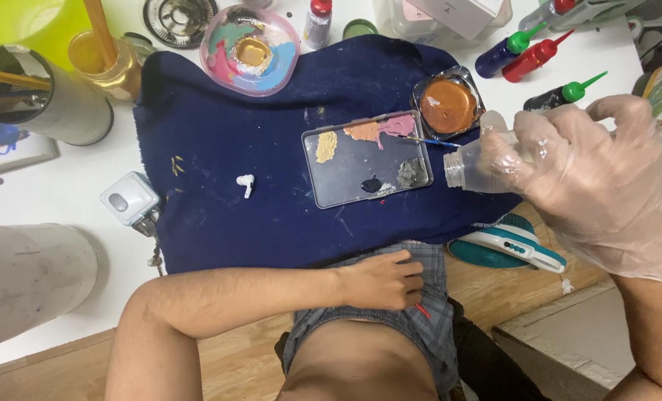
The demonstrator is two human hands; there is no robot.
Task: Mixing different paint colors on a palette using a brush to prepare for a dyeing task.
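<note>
My right hand [591, 178], in a thin clear glove, grips a small clear plastic bottle [468, 167] tipped on its side, its open mouth pointing left at the right edge of a grey metal palette [346, 189]. The palette lies on a dark blue cloth [234, 148] and carries dabs of yellow, orange, pink, grey and dark blue paint. A thin brush [429, 140] rests across its upper right corner. My bare left hand [383, 278] lies curled against my lap near the table edge, with a thin red tip showing beneath it.
A square dish of orange-brown paint [448, 104] sits behind the palette. A pink bowl [250, 50], squeeze bottles [527, 53], a white earbud [246, 183], a small white case [128, 198], a cup of brushes [41, 96] and a teal tool [509, 245] surround the cloth.
</note>
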